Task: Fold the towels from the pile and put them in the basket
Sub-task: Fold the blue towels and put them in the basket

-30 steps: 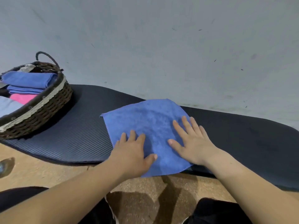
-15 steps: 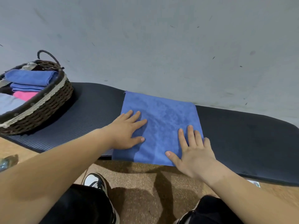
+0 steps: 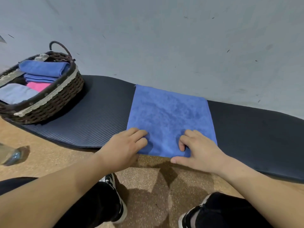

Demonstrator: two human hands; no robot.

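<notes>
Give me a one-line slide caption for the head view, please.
The left hand and right hand grip the near edge of a blue towel spread on a dark mat, near a wicker basket.

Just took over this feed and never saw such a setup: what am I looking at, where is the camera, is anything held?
No machine here: a person works with bare hands, and the one picture comes from a camera on their head, looking forward and down. A blue towel lies flat on a black mat beside a wall. The left hand and right hand curl their fingers on its near edge, apparently gripping it. At the left, a wicker basket holds folded towels: blue, pink and grey.
</notes>
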